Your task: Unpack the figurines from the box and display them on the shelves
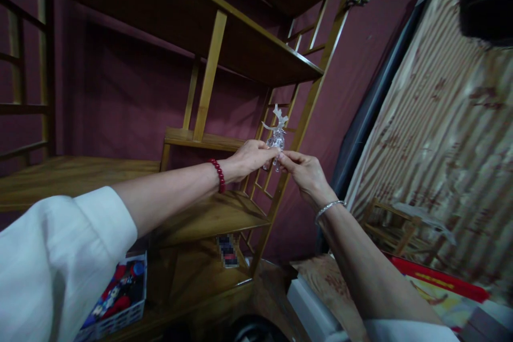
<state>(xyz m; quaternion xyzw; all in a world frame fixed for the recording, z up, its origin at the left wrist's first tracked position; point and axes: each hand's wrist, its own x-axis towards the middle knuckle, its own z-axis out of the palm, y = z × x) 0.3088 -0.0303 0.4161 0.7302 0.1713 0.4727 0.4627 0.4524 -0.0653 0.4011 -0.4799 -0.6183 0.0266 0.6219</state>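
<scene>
A clear deer figurine [276,139] with tall antlers is held upright in front of the wooden shelf unit [218,141]. My left hand [250,159], with a red bead bracelet at the wrist, is closed around the figurine's body from the left. From the right, my right hand [305,172] pinches it low down near the legs, thumb and fingertips together. A silver bangle sits on that wrist. My fingers partly cover the figurine's lower body.
A white basket [138,310] of colourful small items stands at lower left. A blurred-out picture [227,251] rests on the lowest shelf. To the right are a striped curtain [433,133], a small wooden rack [390,230], a white box [315,312] and a red-edged package [444,283].
</scene>
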